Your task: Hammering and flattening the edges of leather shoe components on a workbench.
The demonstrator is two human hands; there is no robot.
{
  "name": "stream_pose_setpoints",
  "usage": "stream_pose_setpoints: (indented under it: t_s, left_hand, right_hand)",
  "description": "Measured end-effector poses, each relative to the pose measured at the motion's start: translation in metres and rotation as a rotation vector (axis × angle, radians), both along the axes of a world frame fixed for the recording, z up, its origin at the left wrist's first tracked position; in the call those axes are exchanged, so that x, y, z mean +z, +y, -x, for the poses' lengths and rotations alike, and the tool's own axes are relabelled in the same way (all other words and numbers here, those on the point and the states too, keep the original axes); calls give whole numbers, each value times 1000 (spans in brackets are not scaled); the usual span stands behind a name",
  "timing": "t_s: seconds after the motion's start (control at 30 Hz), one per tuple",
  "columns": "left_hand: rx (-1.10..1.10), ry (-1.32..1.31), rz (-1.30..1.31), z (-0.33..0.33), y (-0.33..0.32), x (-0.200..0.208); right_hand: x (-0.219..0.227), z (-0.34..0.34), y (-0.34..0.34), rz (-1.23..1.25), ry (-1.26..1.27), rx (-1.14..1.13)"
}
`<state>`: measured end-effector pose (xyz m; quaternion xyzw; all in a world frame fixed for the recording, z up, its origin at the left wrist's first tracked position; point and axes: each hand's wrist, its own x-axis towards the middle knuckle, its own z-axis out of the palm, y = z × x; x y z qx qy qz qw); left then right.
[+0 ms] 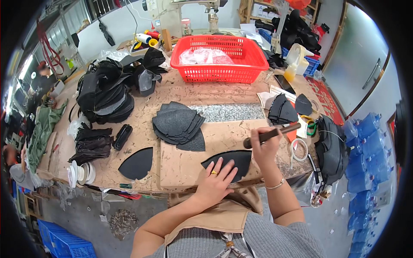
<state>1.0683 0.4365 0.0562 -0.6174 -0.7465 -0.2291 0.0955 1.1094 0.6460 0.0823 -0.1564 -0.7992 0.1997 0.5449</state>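
My left hand (218, 176), a ring on one finger, rests flat with fingers spread on a black, curved-edged fabric panel (236, 161) at the table's front. My right hand (265, 148) is closed round a dark brown hammer (271, 134), held above the panel's right end. The hammer lies nearly sideways, and my fingers cover part of it. Just beyond my hands is a fanned stack of dark grey panels (177, 124). A single black panel (137, 164) lies to the left of my left hand.
A red plastic basket (219, 75) with clear bags stands at the back. Bundled black pieces (105, 92) crowd the left. On the right are a tape roll (299, 149), scissors (311, 127), a phone (285, 84) and hanging black panels (330, 150). Blue water jugs (365, 150) line the right wall.
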Motion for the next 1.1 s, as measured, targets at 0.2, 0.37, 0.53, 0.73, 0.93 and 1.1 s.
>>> stream_pose_setpoints:
  t_s: [0.2, 0.37, 0.53, 0.73, 0.93, 1.1]
  left_hand:
    - [65, -497, -358, 34, -29, 17]
    - [37, -1668, -1101, 88, -75, 51]
    - [66, -1801, -1257, 94, -107, 55]
    - [162, -1711, -1347, 96, -136, 32]
    - [229, -1414, -1452, 98, -156, 19]
    - [823, -522, -740, 91, -168, 20]
  right_hand:
    - [-24, -26, 8, 161, -14, -26]
    - [-29, -31, -14, 139, -28, 5]
    - [-39, -34, -16, 229, -27, 56]
    - [-50, -33, -10, 341, -55, 75]
    - [-49, -35, -8, 317, -77, 89]
    - [-54, -35, -5, 362, -78, 90]
